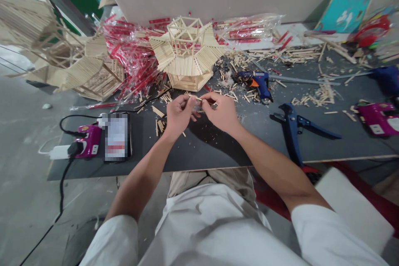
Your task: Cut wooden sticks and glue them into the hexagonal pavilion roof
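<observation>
Close together above the dark table, my left hand and my right hand pinch a short wooden stick between their fingertips. The fingers partly cover it, so its full length is hidden. Just beyond them stands a pagoda-like model built from thin wooden sticks, with flared roof panels and an open frame on top. Short cut sticks lie on the table beside my left hand. To the right of my right hand lies a blue glue gun with an orange trigger.
A blue pipe cutter lies open near the front edge. On the left are a phone and a purple power strip with cables. Larger stick models, red plastic wrappers and another purple power strip flank the work area.
</observation>
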Demonstrator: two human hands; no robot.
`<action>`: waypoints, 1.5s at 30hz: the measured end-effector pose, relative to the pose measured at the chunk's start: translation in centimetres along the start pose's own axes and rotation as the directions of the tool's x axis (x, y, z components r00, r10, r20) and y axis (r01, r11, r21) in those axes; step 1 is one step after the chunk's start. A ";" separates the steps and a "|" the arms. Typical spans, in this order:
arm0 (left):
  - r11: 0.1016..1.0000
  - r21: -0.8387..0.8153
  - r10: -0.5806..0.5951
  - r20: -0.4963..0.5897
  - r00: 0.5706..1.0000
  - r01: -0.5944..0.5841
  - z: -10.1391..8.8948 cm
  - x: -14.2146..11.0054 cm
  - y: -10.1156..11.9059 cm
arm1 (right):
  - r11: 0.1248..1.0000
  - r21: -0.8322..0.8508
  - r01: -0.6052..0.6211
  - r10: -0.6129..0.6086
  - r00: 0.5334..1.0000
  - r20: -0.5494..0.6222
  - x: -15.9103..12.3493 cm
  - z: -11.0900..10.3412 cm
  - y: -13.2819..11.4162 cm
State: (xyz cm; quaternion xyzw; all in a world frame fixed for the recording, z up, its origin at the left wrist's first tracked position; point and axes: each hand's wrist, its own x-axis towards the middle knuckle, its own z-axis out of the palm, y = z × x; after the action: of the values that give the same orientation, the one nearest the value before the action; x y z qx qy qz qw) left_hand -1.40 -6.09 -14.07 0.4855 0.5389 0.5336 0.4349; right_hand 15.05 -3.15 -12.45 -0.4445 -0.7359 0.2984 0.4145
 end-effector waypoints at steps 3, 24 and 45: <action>0.970 0.223 0.102 -0.035 0.994 -0.092 -0.6 0.1 -0.3 | 1.000 -0.023 0.003 -0.004 1.000 -0.013 0.1 -0.2 0.2; 0.377 0.694 0.555 0.361 0.749 -0.614 -2.4 1.2 -1.1 | 0.929 -0.243 0.279 -0.226 0.948 0.223 1.2 -0.3 2.9; 0.358 0.669 0.707 0.261 0.657 -0.651 -2.1 0.7 -1.0 | 0.795 -0.352 0.493 -0.456 0.870 0.189 0.9 -1.3 1.9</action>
State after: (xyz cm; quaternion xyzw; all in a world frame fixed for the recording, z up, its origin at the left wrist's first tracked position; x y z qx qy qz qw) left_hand -3.62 -5.67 -14.94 0.7715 0.4665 0.4269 -0.0701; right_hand 16.72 -1.47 -13.07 -0.3042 -0.8866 0.0533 0.3442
